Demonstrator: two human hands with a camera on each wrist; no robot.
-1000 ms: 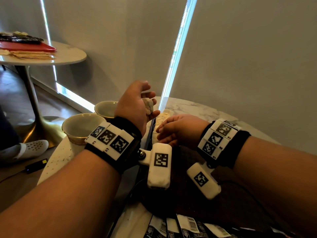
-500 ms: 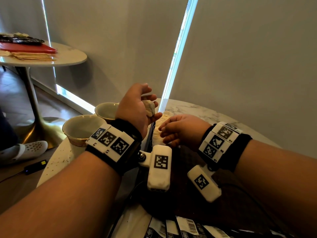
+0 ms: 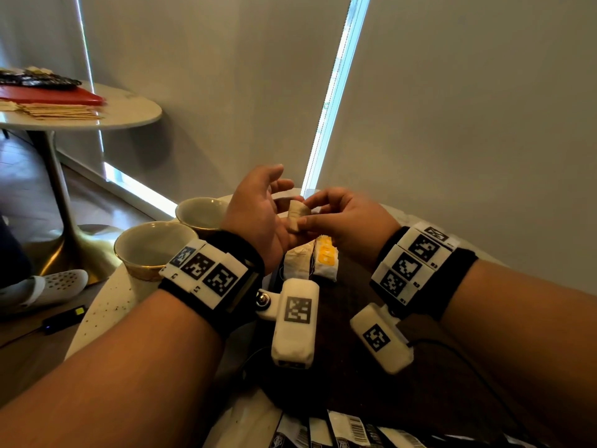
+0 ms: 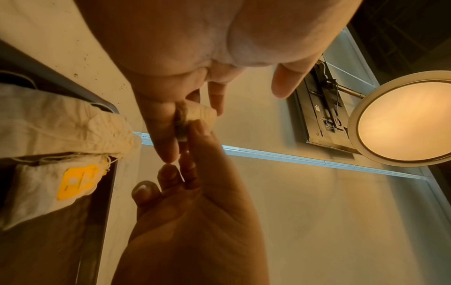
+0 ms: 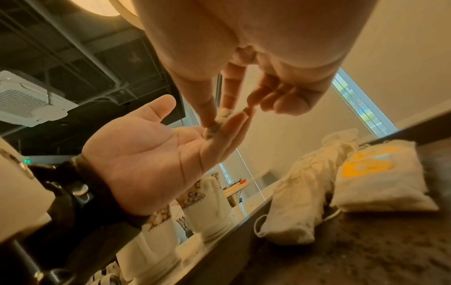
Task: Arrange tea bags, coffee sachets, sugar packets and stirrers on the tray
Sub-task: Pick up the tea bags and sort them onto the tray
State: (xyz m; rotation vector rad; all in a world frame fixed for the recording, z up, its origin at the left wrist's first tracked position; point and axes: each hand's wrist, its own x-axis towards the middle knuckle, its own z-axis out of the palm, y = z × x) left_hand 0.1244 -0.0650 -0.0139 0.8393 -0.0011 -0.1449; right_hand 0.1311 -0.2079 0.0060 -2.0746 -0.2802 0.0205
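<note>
Both hands are up in the air over the far end of the tray (image 3: 329, 376), meeting in the middle. The right hand (image 3: 347, 221) pinches a small tea bag (image 3: 296, 214) between thumb and forefinger, other fingers loosely curled behind. The left hand (image 3: 255, 218) is released, palm up and fingers straight, and the tea bag lies against those flat fingers, so it's more a support than a grip. From the right wrist view you can see that open palm (image 5: 146, 146) clearly, with the bag (image 5: 218, 120) sitting near its fingertips.

The tea bag itself is a little pale, off-white paper pouch, kind of crumpled and folded narrow, with brownish contents showing through. It's blurry in the wrist shots, so no print or tag can be made out.

Right below the hands, at the far left corner of the dark tray, two more tea bags lie side by side, touching: a plain white crinkled one (image 3: 295, 261) on the left and one with a yellow label (image 3: 326, 258) on the right. Strings trail off them.

Left of the tray on the marble table (image 3: 106, 305) sit two cream cups (image 3: 151, 247), one behind the other. At the near edge, a row of black-and-white sachets (image 3: 342, 431) with barcodes peeks in.
</note>
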